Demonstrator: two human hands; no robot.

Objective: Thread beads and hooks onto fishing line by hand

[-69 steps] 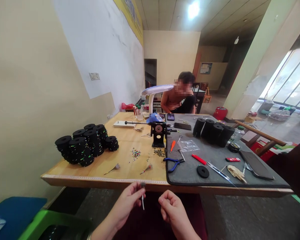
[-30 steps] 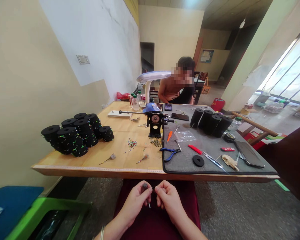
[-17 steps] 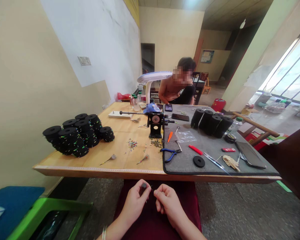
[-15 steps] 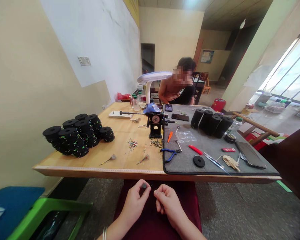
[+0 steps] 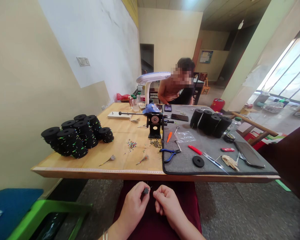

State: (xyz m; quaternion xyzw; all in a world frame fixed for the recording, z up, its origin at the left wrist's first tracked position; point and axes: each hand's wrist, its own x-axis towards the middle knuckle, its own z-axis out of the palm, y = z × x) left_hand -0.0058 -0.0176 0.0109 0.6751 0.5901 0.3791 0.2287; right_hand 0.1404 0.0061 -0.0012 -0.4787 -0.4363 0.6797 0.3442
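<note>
Both hands are held over my lap, below the front edge of the wooden table. My left hand pinches a small dark grey tufted piece between thumb and fingertips. My right hand is closed in a pinch close beside it; what it holds is too small to name. The two hands nearly touch at the fingertips.
On the table are stacks of black spools, a small black hand-crank winder, a grey mat with blue pliers, scissors, a red tool and more black spools. A person sits at the far end. A blue-green stool stands left.
The small white stem that hung below my left fingers is no longer seen. Both hands have dropped slightly lower and stayed close together.
</note>
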